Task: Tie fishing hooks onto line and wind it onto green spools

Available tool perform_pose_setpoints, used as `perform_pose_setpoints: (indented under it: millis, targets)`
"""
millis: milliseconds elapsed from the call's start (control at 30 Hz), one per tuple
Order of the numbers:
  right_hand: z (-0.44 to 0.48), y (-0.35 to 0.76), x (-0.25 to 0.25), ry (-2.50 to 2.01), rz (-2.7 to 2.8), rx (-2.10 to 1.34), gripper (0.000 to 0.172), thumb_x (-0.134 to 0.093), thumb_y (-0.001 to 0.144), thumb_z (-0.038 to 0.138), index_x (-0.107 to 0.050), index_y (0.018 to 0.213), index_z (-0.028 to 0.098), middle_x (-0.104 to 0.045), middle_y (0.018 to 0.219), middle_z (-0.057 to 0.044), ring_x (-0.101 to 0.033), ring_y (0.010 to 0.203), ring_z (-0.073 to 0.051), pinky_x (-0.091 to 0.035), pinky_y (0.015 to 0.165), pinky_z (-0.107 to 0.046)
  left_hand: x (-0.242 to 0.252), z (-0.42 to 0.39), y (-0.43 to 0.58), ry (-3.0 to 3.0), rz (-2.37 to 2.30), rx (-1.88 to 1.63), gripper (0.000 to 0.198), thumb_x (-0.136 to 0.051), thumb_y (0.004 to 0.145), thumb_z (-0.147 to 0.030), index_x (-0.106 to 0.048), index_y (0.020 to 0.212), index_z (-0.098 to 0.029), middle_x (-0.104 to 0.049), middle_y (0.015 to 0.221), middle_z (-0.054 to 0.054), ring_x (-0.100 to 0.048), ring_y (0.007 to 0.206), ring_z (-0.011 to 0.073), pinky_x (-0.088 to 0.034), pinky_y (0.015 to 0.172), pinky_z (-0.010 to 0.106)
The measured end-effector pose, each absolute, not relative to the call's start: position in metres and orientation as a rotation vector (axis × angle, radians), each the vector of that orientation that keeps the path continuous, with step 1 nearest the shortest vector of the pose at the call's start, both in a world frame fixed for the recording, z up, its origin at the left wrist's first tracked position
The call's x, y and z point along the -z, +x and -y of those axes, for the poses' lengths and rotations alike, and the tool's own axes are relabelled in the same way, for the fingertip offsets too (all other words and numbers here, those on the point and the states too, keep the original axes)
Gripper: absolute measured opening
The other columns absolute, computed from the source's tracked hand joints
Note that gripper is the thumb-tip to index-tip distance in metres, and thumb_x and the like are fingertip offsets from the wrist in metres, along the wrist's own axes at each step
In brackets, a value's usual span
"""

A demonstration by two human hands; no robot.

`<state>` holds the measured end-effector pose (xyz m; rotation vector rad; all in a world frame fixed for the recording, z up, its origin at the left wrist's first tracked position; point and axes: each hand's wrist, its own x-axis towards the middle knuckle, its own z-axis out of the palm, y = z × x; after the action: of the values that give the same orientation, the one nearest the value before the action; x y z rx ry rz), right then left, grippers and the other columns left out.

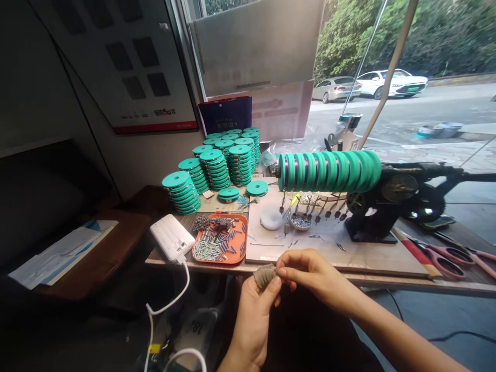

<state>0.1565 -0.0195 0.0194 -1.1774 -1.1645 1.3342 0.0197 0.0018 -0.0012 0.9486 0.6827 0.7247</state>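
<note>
My left hand (253,312) is closed in front of the bench edge, its thumb pressed toward a brownish cloth-like wrap (265,277) that seems to sit around a finger. Touching it from the right, my right hand (312,269) pinches with thumb and forefinger. Whatever lies between the fingertips is too small to make out. Just beyond the hands, a wooden board (263,253) carries a small bowl of metal bits (301,221) and a white ring-shaped item (270,219). Green foam spools (329,170) line a black hand-cranked winder's shaft, with small fittings hanging below on lines.
An orange tray (243,248) of small tubes and metal parts stands left of the board, beside a white power bank (170,237) with a cable. Stacks of green spools (215,168) rise behind. Pink-handled scissors (445,261) lie at right, near the winder's black base (370,230).
</note>
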Motion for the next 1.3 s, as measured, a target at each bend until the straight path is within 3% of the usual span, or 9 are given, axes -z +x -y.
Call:
perform_pose_setpoints:
  millis: [267,1000,1300]
  targets:
    - [0.0207,0.1593,-0.0168,-1.152,1.151,-1.364,0.032,-0.062,0.071,0.044,-0.058,0.071,0.012,-0.053,0.057,0.002,-0.047,0.054,-0.009,-0.039,0.056,-0.023,0.0042,-0.0016,0.0199,0.984,-0.714,-0.774,0.019,-0.06,0.077,-0.028,-0.066,0.072,-0.012,-0.055,0.065,0.002,-0.041,0.06,0.0086,-0.032,0.057,0.022]
    - [0.022,0.1589,-0.0188,-1.138,1.186,-1.384,0.033,-0.062,0.071,0.047,-0.057,0.073,0.014,-0.053,0.062,0.001,-0.046,0.057,-0.009,-0.039,0.059,-0.023,0.0026,-0.0005,0.0199,0.973,-0.712,-0.776,0.022,-0.059,0.078,-0.031,-0.069,0.079,-0.012,-0.056,0.065,0.002,-0.038,0.06,0.0093,-0.031,0.058,0.021]
    - [0.0212,0.1555,-0.0155,-1.113,1.118,-1.429,0.032,-0.064,0.07,0.044,-0.054,0.068,0.014,-0.047,0.058,0.004,-0.037,0.052,-0.007,-0.03,0.052,-0.021,-0.0002,0.0035,0.0201,0.982,-0.695,-0.787,0.019,-0.061,0.076,-0.03,-0.07,0.081,-0.013,-0.057,0.065,0.001,-0.04,0.06,0.009,-0.033,0.057,0.02]
